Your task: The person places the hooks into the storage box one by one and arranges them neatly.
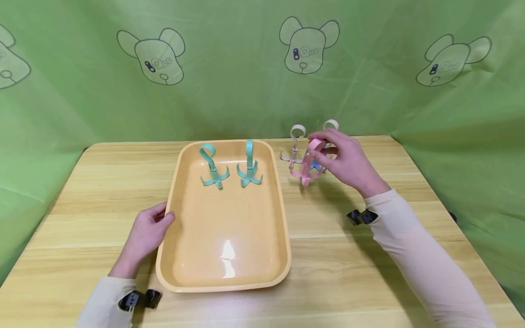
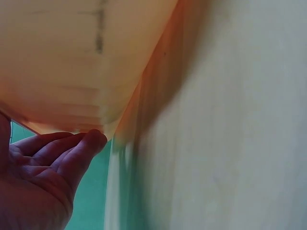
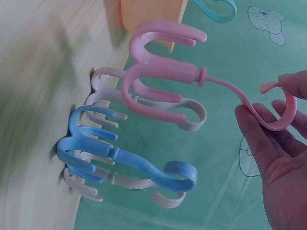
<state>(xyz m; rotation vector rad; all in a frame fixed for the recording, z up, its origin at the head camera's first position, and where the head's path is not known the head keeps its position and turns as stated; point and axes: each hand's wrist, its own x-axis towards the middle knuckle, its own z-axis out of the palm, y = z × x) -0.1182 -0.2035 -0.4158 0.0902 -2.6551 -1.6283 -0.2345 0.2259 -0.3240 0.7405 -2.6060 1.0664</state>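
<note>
Up at the far right of the table, my right hand [image 1: 342, 157] pinches the curled top of a pink multi-prong hook [image 3: 168, 69], which hangs above the tabletop. Behind it stand a blue hook [image 3: 91, 146] and two pale hooks, one [image 1: 293, 146] left of my hand and one [image 1: 331, 124] partly hidden by it. My left hand [image 1: 145, 232] grips the left rim of a light orange tray [image 1: 223, 214], thumb over the edge and fingers beneath. Inside the tray's far end are two teal hooks, one on the left [image 1: 213, 171] and one on the right [image 1: 249, 168].
The wooden table [image 1: 340, 273] runs back to a green curtain [image 1: 229, 91] printed with bear outlines. Curtain cloth also hangs along both sides. A black camera strap sits on each wrist, the right one [image 1: 362, 217] over a pale sleeve.
</note>
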